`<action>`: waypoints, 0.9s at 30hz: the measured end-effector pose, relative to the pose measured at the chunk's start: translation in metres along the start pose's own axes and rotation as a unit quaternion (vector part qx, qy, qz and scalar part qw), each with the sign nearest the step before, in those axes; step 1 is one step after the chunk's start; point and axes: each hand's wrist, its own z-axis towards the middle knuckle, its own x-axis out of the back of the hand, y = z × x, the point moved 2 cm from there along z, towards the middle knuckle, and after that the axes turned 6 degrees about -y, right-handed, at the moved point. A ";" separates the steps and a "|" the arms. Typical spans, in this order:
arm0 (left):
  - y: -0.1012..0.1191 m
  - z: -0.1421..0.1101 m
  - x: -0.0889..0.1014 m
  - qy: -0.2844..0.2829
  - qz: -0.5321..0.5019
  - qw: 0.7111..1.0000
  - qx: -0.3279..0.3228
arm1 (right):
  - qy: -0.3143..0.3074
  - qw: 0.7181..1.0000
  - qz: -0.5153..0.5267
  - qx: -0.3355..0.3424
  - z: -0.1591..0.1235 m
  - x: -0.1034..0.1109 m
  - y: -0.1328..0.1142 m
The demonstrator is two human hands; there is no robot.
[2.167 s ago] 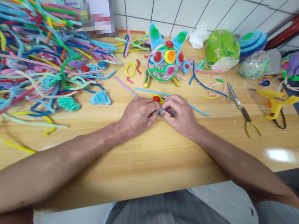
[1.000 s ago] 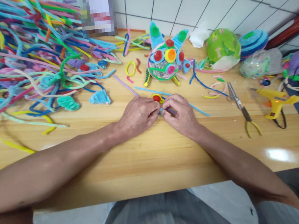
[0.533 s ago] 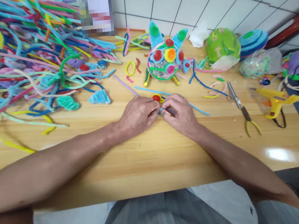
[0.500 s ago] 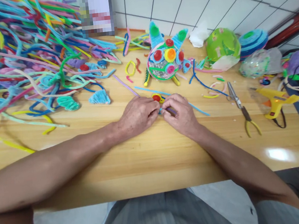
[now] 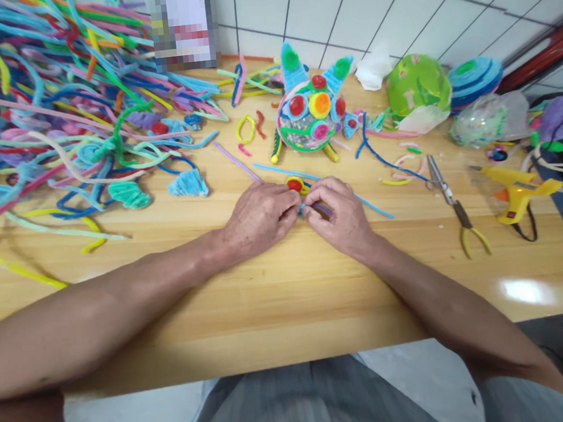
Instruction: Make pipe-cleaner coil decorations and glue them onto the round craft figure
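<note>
My left hand point(image 5: 261, 218) and my right hand point(image 5: 340, 217) rest on the wooden table point(image 5: 280, 292), fingertips pinched together on a small light-blue pipe cleaner piece point(image 5: 303, 209). A purple bit shows under my right fingers. Just beyond the fingertips lies a red and yellow coiled disc point(image 5: 295, 184). A long light-blue pipe cleaner point(image 5: 366, 205) runs across the table behind my hands. Further back stands a round craft figure point(image 5: 310, 114) with blue ears and coloured discs.
A big tangle of coloured pipe cleaners point(image 5: 48, 101) fills the left side. Pliers with yellow handles point(image 5: 457, 209) and a yellow glue gun point(image 5: 518, 193) lie to the right. A green ball point(image 5: 418, 86), blue coil point(image 5: 475, 76) and clear plastic bag point(image 5: 488, 119) sit at the back right.
</note>
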 end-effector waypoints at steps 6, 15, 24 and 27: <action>0.000 0.000 -0.001 0.004 0.000 1.000 0.002 | -0.002 1.000 0.003 -0.002 0.000 0.000 0.000; 0.001 0.000 0.001 0.000 0.005 1.000 -0.001 | -0.002 1.000 -0.009 0.003 0.000 0.000 0.000; 0.000 0.001 0.001 -0.002 0.003 1.000 -0.001 | -0.001 1.000 -0.007 0.003 0.000 0.000 0.000; 0.000 0.000 0.000 0.005 0.003 1.000 -0.003 | 0.005 1.000 -0.007 0.007 0.000 0.000 0.000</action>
